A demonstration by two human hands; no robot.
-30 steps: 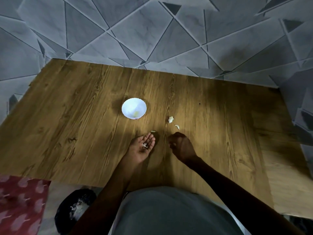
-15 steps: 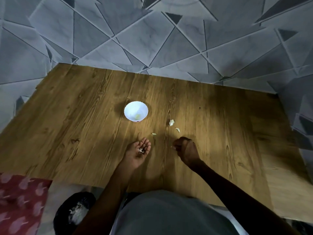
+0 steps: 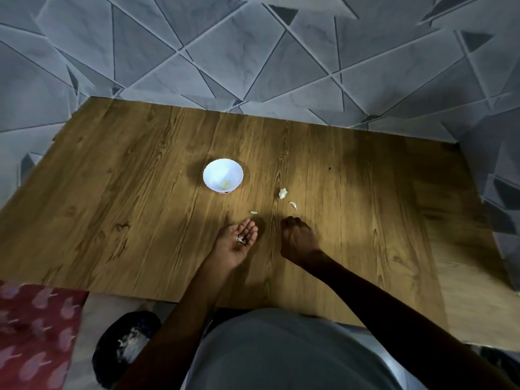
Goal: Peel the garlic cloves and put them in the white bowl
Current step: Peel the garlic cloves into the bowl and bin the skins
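Garlic cloves: one whole-looking clove (image 3: 283, 193) and a thinner sliver (image 3: 293, 205) lie on the wooden table (image 3: 112, 192), to the right of the white bowl (image 3: 223, 175) and apart from it. A smaller pale piece (image 3: 254, 212) lies just beyond the left fingertips. Inside the bowl, near its front wall, sits one yellowish piece (image 3: 226, 183).

The left hand (image 3: 237, 243) is turned palm up with the fingers relaxed and lightly cupped. A few white scraps of peel (image 3: 240, 239) lie in the palm. The right hand (image 3: 295, 239) is beside it, back upward, its fingers curled under against the tabletop. Whether they pinch anything is hidden.

Nothing lies between either hand and the bowl. Grey geometric tiles (image 3: 253, 52) surround the table. Below its near edge are a red patterned cloth (image 3: 33, 333), a dark round container (image 3: 126, 344) with pale scraps in it, and the person's grey shirt (image 3: 281, 356).
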